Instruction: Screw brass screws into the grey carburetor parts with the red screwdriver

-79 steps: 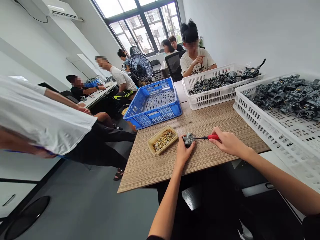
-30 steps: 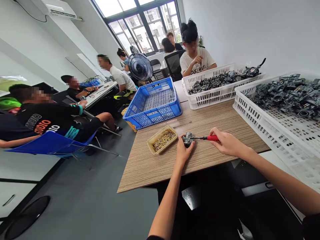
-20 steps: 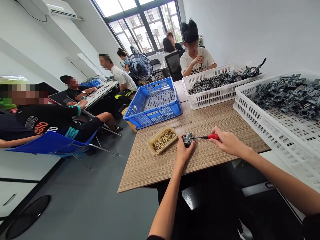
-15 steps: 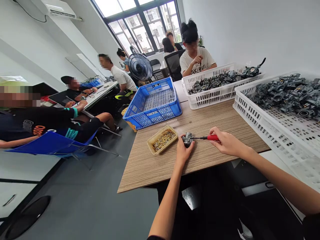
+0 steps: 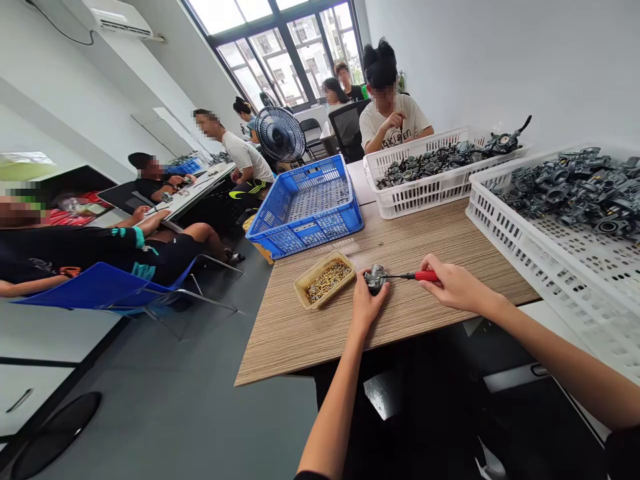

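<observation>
A small dark metal carburetor sits gripped in the curled left hand, while the outstretched right hand pinches a red-handled screwdriver against it.

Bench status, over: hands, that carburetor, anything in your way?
Left hand gripping carburetor at the tabletop. Right hand on red-handled screwdriver, shaft running to carburetor. Tray of brass screws alongside, not blocking.
</observation>
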A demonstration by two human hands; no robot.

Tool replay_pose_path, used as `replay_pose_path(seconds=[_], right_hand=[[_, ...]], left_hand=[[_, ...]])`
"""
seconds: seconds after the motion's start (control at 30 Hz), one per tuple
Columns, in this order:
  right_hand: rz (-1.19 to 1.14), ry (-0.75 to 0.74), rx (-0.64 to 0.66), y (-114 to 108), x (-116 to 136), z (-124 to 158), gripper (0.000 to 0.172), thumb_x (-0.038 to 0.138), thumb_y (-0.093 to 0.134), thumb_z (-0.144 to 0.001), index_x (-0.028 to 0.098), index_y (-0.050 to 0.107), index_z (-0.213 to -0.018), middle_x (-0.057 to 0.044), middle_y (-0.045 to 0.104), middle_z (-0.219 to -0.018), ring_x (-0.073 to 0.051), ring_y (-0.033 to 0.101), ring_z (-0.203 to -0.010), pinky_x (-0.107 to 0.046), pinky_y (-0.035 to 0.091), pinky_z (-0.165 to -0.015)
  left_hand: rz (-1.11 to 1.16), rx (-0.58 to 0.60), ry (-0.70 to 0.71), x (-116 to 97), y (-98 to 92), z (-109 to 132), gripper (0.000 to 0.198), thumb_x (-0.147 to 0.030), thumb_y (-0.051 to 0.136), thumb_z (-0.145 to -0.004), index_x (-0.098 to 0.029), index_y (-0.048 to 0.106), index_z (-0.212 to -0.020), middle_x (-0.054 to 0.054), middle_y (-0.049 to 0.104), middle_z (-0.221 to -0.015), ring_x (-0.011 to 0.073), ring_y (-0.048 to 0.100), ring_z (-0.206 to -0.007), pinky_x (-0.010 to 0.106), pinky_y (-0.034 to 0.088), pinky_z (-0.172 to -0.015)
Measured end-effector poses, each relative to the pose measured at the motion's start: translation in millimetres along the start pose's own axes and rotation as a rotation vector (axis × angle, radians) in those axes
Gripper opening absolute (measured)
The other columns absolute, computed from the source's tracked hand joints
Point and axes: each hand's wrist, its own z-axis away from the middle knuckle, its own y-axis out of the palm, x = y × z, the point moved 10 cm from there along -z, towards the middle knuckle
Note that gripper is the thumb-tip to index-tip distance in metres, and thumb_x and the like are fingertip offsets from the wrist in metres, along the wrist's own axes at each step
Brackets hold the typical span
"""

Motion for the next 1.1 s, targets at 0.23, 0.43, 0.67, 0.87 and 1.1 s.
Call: replay_pose_path(seconds=[0.23, 0.43, 0.67, 0.87, 1.1], right_hand=[[-0.027, -0.016, -0.002, 0.1, 0.4, 0.2, 0.015, 0.028, 0.056, -0.103, 0.026, 0.047, -0.115, -0.006, 0.076, -0.099, -0.027, 0.074, -0.085, -0.031, 0.046, -0.074], [-0.041, 0.038, 0.002, -0.8, -4.1, -1.2, 0.013, 0.034, 0.055, -0.106, 0.025, 0.048, -0.112, -0.007, 0.077, -0.097, -0.029, 0.075, -0.087, -0.031, 0.045, -0.073], [-0.031, 0.003, -0.007, 1.9, -5.0, -1.6, 0.016, 0.034, 0.055, -0.105, 0.025, 0.048, -0.116, -0.007, 0.075, -0.097, -0.028, 0.073, -0.085, -0.031, 0.043, -0.073], [-0.039, -0.029, 0.0, 4.2, -4.2, -1.2, 0.02, 0.03, 0.057, -0.102, 0.025, 0.046, -0.118, -0.007, 0.074, -0.098, -0.027, 0.071, -0.081, -0.031, 0.043, -0.073], [-0.062, 0.004, 0.015, 5.8, -8.7, -1.9, 0.016, 0.032, 0.057, -0.103, 0.026, 0.047, -0.115, -0.006, 0.074, -0.094, -0.027, 0.07, -0.081, -0.031, 0.044, -0.073]], left_hand=[[-0.007, -0.003, -0.004, 2.0, 0.4, 0.3, 0.049, -0.042, 0.073, -0.089, -0.024, 0.05, -0.128, 0.01, 0.07, -0.116, 0.0266, 0.069, -0.105, 0.041, 0.053, -0.098], [-0.008, 0.0, -0.011, 2.8, 0.2, 0.7, 0.05, -0.045, 0.072, -0.089, -0.023, 0.049, -0.128, 0.01, 0.069, -0.117, 0.0269, 0.067, -0.106, 0.042, 0.052, -0.099], [-0.009, 0.001, -0.012, 2.6, -0.3, 0.5, 0.05, -0.045, 0.072, -0.089, -0.023, 0.049, -0.128, 0.01, 0.069, -0.118, 0.0269, 0.068, -0.107, 0.041, 0.052, -0.1], [-0.008, -0.007, -0.008, 2.1, 0.2, 0.6, 0.05, -0.043, 0.072, -0.089, -0.023, 0.049, -0.128, 0.01, 0.069, -0.116, 0.0267, 0.068, -0.106, 0.041, 0.052, -0.098], [-0.017, -0.022, -0.009, 3.0, -1.2, 1.1, 0.048, -0.043, 0.072, -0.089, -0.024, 0.049, -0.126, 0.009, 0.068, -0.115, 0.0255, 0.067, -0.104, 0.039, 0.051, -0.097]])
